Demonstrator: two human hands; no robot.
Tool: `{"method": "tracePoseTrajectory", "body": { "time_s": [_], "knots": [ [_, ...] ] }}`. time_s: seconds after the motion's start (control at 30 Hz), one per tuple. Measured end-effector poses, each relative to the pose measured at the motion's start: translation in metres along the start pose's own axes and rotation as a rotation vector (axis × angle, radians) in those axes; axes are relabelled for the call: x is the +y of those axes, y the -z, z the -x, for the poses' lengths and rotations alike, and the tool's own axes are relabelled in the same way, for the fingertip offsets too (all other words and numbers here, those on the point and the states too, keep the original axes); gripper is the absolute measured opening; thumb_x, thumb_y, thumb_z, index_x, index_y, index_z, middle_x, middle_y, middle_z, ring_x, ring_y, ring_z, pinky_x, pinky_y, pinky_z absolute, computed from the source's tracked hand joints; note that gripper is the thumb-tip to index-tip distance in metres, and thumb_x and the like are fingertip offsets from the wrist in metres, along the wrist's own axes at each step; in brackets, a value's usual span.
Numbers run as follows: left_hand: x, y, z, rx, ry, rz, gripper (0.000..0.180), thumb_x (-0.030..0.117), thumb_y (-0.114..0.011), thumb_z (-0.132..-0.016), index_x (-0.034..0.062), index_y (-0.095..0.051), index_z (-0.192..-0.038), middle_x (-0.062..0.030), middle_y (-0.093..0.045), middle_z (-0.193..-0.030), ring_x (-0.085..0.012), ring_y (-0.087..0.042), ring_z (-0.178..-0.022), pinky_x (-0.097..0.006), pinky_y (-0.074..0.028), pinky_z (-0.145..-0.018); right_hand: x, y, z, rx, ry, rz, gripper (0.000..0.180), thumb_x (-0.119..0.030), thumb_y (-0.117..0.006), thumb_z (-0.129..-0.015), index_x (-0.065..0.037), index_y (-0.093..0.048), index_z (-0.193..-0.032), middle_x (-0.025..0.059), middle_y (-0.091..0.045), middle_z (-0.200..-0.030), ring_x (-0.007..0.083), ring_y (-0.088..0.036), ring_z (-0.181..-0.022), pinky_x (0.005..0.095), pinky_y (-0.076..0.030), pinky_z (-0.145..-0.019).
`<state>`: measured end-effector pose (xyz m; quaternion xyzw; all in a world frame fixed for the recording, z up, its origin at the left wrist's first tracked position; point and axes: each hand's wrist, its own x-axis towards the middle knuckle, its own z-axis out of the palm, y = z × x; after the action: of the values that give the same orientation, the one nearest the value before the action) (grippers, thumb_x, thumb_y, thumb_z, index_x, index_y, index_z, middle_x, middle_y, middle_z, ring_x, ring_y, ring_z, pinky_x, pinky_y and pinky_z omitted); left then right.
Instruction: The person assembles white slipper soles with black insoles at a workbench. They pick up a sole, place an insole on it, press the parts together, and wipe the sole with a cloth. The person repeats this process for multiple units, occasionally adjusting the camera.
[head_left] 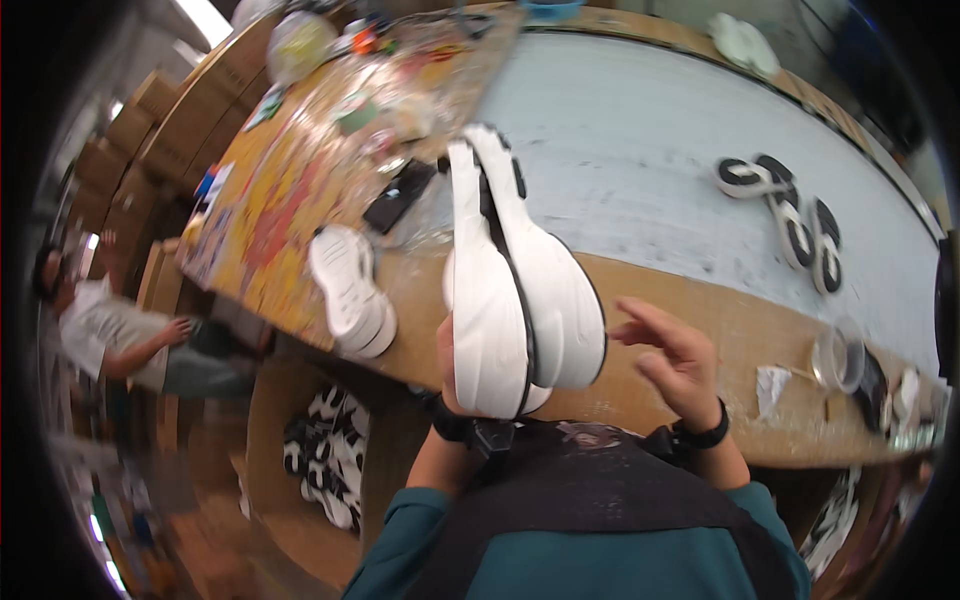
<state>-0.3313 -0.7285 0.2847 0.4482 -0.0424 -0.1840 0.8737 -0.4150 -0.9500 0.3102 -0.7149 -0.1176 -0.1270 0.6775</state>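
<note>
While the long workbench [690, 330] curves across the view from nine o'clock to three o'clock, its surface divides into a pale grey sheet toward twelve o'clock and a bare brown strip along the near edge; the far left portion is spattered with yellow and red stains. At the centre, two white shoe soles [515, 280] stand on end, pressed face to face, smooth and glossy, each an elongated oval with a dark line along the seam between them. The left hand [447, 360] grips the pair from below at about seven o'clock of the soles; its fingers are closed around the heel ends and largely hidden behind them, a black wristband showing beneath. The right hand [675, 360] lies at four o'clock of the soles, just beside them but apart, fingers spread and loosely curled, holding nothing; it too carries a black band at the wrist. A single white sole [350, 290], ridged on its upper face, lies flat on the bench at nine o'clock of the held pair. Black-and-white soles [790, 210] lie in a loose cluster on the grey sheet at two o'clock, well apart from both hands. A small clear container [838, 358] stands near the bench edge at three o'clock.
</note>
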Motion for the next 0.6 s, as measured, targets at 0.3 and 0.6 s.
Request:
{"method": "tracePoseTrajectory", "body": {
  "time_s": [0.3, 0.6],
  "knots": [
    [0.084, 0.042, 0.054, -0.199, -0.666, 0.645, 0.045, 0.028, -0.043, -0.087, 0.0055, -0.036, -0.125, -0.0107, -0.043, -0.120, -0.0250, -0.040, -0.112, -0.042, -0.029, -0.093, 0.027, 0.021, 0.005, 0.148, -0.108, 0.044, 0.027, -0.002, -0.046, -0.084, 0.005, -0.053, -0.109, 0.0131, -0.056, -0.110, 0.0163, -0.057, -0.087, 0.0283, -0.046, -0.078],
    [0.095, 0.185, 0.117, 0.794, -0.922, 0.754, 0.070, 0.037, -0.039, -0.085, -0.0101, -0.012, -0.130, -0.0229, -0.007, -0.140, -0.0412, -0.005, -0.128, -0.056, -0.007, -0.103, 0.030, 0.035, -0.009, 0.091, -0.309, 0.077, 0.021, -0.005, -0.049, -0.085, 0.004, -0.057, -0.101, 0.0094, -0.061, -0.092, 0.0134, -0.059, -0.081, 0.0243, -0.047, -0.071]
  ]
}}
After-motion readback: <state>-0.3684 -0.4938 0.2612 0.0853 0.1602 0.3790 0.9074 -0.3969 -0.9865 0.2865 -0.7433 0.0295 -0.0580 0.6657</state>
